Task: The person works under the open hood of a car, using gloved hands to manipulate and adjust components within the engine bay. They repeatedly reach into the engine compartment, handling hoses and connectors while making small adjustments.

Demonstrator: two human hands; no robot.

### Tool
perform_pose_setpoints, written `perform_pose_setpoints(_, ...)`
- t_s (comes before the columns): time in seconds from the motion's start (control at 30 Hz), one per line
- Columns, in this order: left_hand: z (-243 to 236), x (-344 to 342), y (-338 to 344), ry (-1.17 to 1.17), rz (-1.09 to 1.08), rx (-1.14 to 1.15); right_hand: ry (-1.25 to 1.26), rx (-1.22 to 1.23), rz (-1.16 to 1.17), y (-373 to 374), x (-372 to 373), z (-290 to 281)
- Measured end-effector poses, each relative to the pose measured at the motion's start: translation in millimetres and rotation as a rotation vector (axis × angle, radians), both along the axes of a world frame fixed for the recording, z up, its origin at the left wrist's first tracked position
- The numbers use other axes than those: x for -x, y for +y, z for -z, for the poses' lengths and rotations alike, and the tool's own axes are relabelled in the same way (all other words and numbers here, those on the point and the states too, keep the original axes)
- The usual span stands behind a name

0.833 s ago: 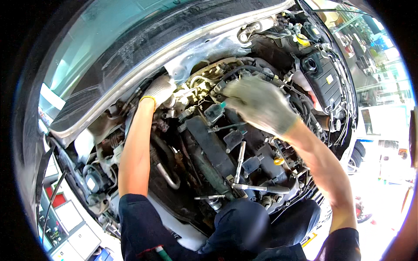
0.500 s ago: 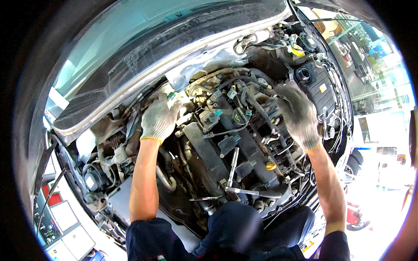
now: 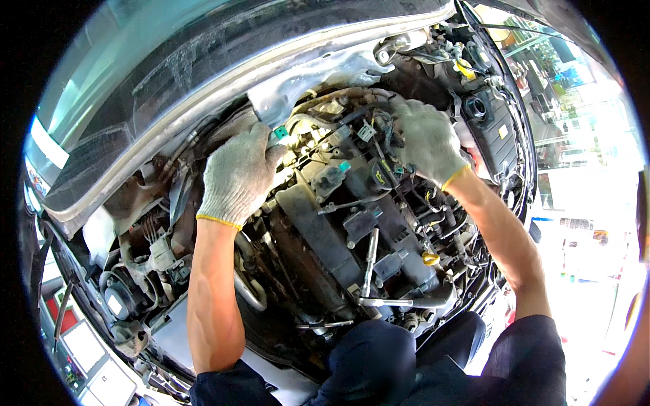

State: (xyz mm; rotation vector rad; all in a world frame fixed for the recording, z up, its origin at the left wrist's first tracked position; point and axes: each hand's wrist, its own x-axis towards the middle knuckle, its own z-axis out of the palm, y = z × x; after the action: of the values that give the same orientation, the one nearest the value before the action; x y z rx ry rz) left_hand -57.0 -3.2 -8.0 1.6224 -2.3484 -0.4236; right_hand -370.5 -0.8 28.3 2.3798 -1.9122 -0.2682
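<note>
Both hands wear whitish knit gloves over an open engine bay. My left hand (image 3: 238, 174) is at the far left side of the engine, fingers curled beside a small green-ended piece (image 3: 280, 132); what they grip is hidden. Bright light falls on the metal parts next to it. My right hand (image 3: 428, 143) is at the back right of the engine, fingers bent round a bunched black wiring harness (image 3: 383, 127); the fingertips are partly hidden. Between the hands lies the black engine cover with a black oil filler cap (image 3: 383, 177).
A silver ratchet with a long extension (image 3: 370, 264) lies on the engine's near part. Left of it rests another slim metal tool (image 3: 326, 325). A yellow dipstick handle (image 3: 430, 259) sticks up nearby. A black box (image 3: 497, 139) stands at the right; the windshield edge borders the back.
My right hand has moved left and toward the back, and the corrugated harness strip no longer lies along the engine's right side. My left hand stays by the green-ended piece; the view has shifted slightly.
</note>
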Motion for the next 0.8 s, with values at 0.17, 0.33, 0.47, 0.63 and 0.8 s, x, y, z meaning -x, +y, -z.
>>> perform_pose_setpoints(0.17, -1, 9, -3, 0.031, 0.008, -0.010, 0.107, -0.010, 0.030, 11, 14, 17)
perform_pose_setpoints(0.33, -1, 9, 1, 0.032, -0.007, 0.010, -0.066, 0.117, -0.049, 16, 23, 22)
perform_pose_setpoints(0.47, 3, 5, 2, -0.004, 0.051, -0.014, -0.042, 0.001, -0.002, 6, 3, 13)
perform_pose_setpoints(0.63, 6, 6, 2, 0.004, 0.052, 0.009, 0.170, -0.144, 0.059, -15, -17, 11)
perform_pose_setpoints(0.8, 1, 14, 0, -0.023, 0.046, -0.088, 0.110, -0.125, 0.006, -52, 8, 34)
